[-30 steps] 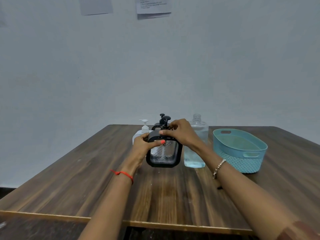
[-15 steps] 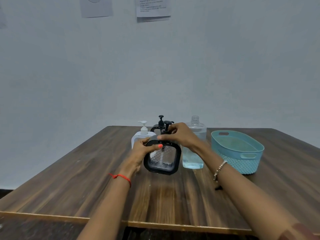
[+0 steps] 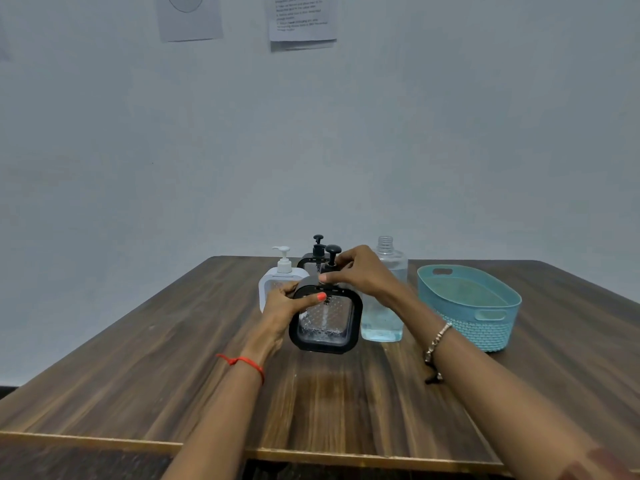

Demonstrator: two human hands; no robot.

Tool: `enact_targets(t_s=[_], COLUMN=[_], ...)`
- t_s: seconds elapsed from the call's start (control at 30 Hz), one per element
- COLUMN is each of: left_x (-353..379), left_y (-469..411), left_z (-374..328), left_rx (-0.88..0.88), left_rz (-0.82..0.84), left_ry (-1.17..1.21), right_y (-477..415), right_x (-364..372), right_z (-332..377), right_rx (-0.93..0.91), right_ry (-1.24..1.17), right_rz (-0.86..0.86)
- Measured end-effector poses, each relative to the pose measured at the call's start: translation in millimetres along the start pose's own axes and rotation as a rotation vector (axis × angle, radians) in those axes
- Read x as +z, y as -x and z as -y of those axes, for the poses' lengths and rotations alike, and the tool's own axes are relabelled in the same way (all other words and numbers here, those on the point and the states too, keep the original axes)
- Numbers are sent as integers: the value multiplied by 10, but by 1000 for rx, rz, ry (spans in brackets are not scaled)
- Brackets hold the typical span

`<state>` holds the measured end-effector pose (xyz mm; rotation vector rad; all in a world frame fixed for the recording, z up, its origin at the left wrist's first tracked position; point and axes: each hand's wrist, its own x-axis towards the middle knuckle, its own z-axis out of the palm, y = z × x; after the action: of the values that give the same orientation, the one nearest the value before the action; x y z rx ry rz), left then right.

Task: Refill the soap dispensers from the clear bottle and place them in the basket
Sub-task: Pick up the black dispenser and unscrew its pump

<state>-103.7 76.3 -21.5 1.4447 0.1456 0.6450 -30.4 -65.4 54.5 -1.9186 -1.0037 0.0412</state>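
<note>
While the left hand grips the black-framed dispenser, the right hand pinches its pump (basket at three o'clock empty); no dispenser is placed yet.

Front dispenser sits mid-bench, held between left hand and right hand. Behind it – two more dispensers: one back-left, one directly behind. Refill bottle just right of it, basket further right – apart from the bottle.
</note>
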Motion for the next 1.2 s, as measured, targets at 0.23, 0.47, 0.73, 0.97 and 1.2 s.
enact_targets(t_s=[0.23,0.47,0.73,0.97,1.2], left_x=[-58,-165,-55,12,35], left_y=[2,-44,-80,-115,-193], left_z=[24,31,-27,21,99], left_rx=[-27,-37,41,50,18], left_rz=[-29,-271,-390,-374,-384], left_ry=[8,98,88,47,18], right_y=[24,389,792,838,774], right_x=[-278,-265,255,289,120], right_z=[163,-124,-1035,-1101,-1153], right_rx=[-80,-442,-536,-470,-457], right_ry=[-226,-128,721,772,702], right_rz=[-88,-273,257,315,230])
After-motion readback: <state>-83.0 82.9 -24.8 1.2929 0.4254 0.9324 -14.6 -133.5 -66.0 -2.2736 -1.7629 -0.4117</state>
